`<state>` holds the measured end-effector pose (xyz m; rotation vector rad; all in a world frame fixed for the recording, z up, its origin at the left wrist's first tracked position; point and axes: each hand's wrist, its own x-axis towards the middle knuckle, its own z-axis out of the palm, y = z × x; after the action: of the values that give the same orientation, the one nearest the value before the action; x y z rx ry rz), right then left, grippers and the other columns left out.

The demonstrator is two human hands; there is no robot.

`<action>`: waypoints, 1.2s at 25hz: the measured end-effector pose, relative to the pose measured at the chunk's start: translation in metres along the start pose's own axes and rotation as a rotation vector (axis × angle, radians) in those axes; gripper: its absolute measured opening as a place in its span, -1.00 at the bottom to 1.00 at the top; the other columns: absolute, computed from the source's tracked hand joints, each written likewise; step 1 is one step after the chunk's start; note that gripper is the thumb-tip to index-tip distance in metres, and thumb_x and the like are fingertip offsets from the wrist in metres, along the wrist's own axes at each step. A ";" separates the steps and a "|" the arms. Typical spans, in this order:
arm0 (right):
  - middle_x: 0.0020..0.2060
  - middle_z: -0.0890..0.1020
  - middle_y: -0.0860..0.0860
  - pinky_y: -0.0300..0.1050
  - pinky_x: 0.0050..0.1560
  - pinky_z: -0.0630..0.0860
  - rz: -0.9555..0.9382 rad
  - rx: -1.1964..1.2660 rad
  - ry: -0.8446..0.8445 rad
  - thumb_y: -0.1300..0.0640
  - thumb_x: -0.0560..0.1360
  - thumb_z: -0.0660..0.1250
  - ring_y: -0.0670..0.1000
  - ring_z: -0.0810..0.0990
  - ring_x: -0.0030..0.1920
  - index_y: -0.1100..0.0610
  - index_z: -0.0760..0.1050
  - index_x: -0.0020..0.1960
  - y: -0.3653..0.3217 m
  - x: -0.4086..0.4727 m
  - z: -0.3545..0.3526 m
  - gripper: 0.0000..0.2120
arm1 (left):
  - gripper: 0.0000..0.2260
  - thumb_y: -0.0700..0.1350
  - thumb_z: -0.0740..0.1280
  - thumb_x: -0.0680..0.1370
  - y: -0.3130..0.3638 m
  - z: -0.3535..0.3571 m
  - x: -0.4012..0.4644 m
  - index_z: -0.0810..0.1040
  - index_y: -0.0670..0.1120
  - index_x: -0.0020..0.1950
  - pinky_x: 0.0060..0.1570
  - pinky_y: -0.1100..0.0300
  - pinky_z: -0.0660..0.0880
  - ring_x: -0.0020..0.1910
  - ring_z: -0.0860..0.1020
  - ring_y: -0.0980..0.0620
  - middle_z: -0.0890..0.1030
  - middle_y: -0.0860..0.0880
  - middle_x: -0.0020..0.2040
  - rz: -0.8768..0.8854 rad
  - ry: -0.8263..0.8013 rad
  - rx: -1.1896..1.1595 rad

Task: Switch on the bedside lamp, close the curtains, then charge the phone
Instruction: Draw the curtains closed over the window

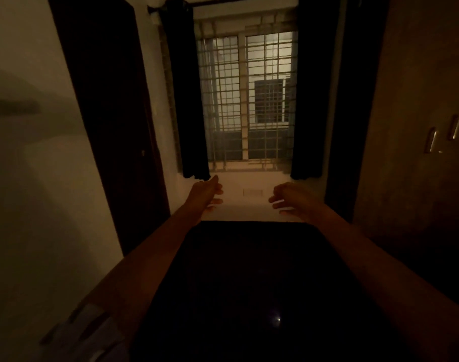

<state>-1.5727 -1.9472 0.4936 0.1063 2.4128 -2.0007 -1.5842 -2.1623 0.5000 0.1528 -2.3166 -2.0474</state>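
Observation:
Two dark curtains hang drawn apart at a barred window [249, 100] straight ahead: the left curtain [186, 95] and the right curtain [312, 95]. Both my arms reach forward toward the window. My left hand [208, 193] hovers just below the bottom hem of the left curtain, fingers loosely curled and holding nothing. My right hand [288, 198] hovers below and left of the right curtain's hem, fingers also relaxed and empty. The room is dim with warm light. No lamp or phone shows.
A dark door [111, 121] stands open on the left wall. A wardrobe with two metal handles [442, 133] fills the right side. The floor [249, 283] below my arms is dark. A small wall plate [252, 192] sits under the sill.

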 end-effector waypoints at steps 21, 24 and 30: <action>0.17 0.57 0.25 0.06 0.14 0.49 -0.061 0.116 -0.055 0.19 0.55 0.23 0.12 0.55 0.03 0.21 0.35 0.33 -0.067 0.564 0.112 -0.64 | -0.76 0.04 0.19 0.58 0.037 -0.031 0.568 0.45 -0.12 0.08 -0.46 0.32 0.42 -0.32 0.48 0.10 0.51 0.01 -0.19 0.106 0.055 -0.038; 0.17 0.56 0.25 0.09 0.19 0.49 -0.055 0.092 -0.073 0.21 0.54 0.25 0.17 0.57 0.10 0.21 0.35 0.34 -0.063 0.635 0.129 -0.62 | -0.77 0.03 0.18 0.59 0.029 -0.028 0.644 0.47 -0.11 0.03 -0.38 0.29 0.37 -0.30 0.49 0.10 0.52 0.01 -0.18 0.089 0.022 -0.017; 0.15 0.57 0.25 0.09 0.18 0.50 -0.070 0.057 -0.068 0.20 0.57 0.20 0.17 0.58 0.09 0.24 0.44 0.20 -0.060 0.780 0.146 -0.77 | -0.81 0.07 0.20 0.57 0.018 -0.009 0.794 0.47 -0.03 -0.10 -0.30 0.25 0.42 -0.28 0.51 0.10 0.53 0.03 -0.20 0.158 0.027 0.038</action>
<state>-2.3604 -2.0637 0.4885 -0.0460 2.3512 -2.0668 -2.3732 -2.2518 0.4951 -0.0010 -2.2726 -1.9161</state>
